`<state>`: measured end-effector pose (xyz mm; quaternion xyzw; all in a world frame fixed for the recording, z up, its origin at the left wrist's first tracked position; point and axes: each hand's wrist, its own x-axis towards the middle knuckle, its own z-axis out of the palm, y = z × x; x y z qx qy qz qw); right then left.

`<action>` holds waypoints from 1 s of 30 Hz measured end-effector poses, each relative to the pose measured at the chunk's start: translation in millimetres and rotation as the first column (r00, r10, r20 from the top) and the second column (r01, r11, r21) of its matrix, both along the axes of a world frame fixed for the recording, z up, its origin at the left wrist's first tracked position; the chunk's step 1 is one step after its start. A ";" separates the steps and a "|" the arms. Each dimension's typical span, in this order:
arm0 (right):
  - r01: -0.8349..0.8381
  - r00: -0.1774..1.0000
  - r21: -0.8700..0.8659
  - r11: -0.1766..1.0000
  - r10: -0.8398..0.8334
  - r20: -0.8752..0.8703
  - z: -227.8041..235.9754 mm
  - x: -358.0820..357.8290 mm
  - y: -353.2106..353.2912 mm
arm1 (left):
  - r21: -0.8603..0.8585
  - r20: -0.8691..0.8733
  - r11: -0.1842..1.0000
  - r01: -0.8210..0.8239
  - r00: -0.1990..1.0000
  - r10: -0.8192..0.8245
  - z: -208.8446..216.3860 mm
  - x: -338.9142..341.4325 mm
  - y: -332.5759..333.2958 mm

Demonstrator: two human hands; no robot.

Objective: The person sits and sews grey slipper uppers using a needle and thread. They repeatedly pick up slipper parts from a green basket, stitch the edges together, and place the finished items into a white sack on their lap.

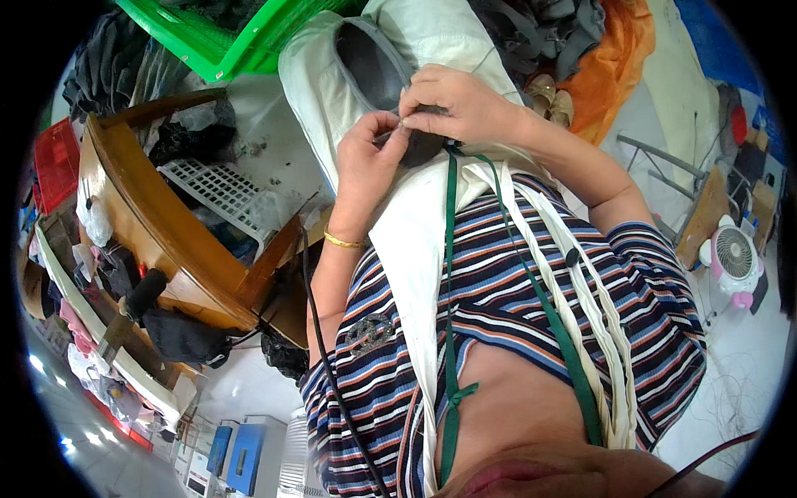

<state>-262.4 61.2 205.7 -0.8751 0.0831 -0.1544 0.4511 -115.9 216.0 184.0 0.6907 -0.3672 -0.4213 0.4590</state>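
A grey shoe-shaped piece (365, 62) with a long oval opening and a raised rim lies on white cloth (448, 29) over my lap. At its near end my left hand (374, 158) is closed, thumb and forefinger pinching. My right hand (465, 104) is closed as well, its fingertips meeting those of the left. Whatever sits between the right fingertips is too small to make out. Part of the grey piece shows below the hands, darkened and partly covered by them.
On the left stands a curved wooden frame (158, 216) beside a white plastic grid basket (220, 195). A green crate (220, 46) is at the top. Orange cloth (618, 70) and dark grey pieces (540, 33) lie top right. A small fan (735, 257) is far right.
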 end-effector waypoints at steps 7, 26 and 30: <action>0.105 0.994 0.277 0.955 -0.100 -0.034 -7.3 -2.7 5.5 | -0.031 0.048 0.999 0.018 0.999 -0.016 0.6 3.2 2.4; 0.061 0.990 0.765 0.642 -0.136 0.035 29.3 26.9 13.2 | -0.038 0.127 0.997 0.073 0.990 -0.068 12.5 2.4 0.7; 0.008 0.996 0.926 0.377 -0.084 0.025 48.5 -7.1 -53.8 | -0.116 0.295 0.978 0.172 0.946 -0.132 18.1 0.8 7.2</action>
